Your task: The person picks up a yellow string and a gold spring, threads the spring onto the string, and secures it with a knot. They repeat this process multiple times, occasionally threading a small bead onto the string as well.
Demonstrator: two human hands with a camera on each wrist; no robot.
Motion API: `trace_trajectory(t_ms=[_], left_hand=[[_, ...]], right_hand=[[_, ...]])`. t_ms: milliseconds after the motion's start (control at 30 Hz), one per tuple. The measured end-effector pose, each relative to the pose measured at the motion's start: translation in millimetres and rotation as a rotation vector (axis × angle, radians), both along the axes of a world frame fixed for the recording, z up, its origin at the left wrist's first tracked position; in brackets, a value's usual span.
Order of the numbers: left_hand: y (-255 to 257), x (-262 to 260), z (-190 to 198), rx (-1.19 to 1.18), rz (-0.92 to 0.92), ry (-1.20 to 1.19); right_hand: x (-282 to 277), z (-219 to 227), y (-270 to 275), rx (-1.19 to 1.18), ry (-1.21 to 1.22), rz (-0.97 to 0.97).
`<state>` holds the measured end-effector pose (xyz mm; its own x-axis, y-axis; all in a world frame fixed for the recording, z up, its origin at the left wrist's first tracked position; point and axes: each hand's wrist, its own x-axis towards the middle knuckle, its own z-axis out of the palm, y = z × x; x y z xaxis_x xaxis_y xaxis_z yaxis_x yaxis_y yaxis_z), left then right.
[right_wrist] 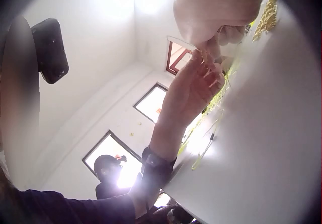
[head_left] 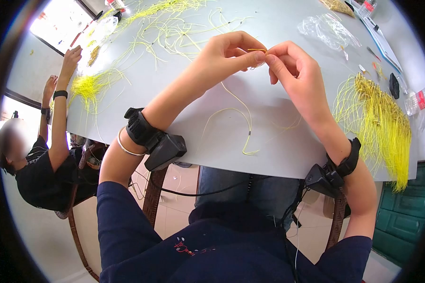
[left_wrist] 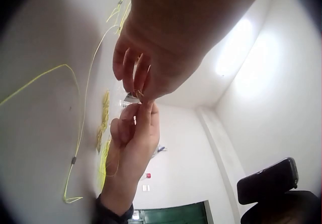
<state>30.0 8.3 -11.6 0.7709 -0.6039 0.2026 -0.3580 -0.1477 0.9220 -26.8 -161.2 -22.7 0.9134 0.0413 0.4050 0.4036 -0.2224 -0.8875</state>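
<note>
Setting reads as a small handwork room or modest workshop: a broad, smooth light-grey table (head_left: 278, 14) carries a dense row of gold-topped, yellow-green thread bundles (head_left: 387, 132) and a loose bright-yellow thread heap (head_left: 87, 89), with a crumpled clear plastic bag (head_left: 328, 30) nearby. A second person in a black short-sleeved top (head_left: 47, 174) sits along the same table; plain white walls (right_wrist: 100, 58) surround it.
</note>
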Motion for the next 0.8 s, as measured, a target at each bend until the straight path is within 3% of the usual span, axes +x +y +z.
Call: trace_trajectory(t_ms=[533, 800], left_hand=[[1.0, 1.8, 4.1, 0.042, 0.001, -0.227], [0.0, -0.8, 3.6, 0.149, 0.080, -0.231]], right_hand=[[-0.8, 0.3, -1.9, 0.045, 0.134, 0.132], [-3.7, 4.6, -1.1, 0.028, 0.142, 0.056]])
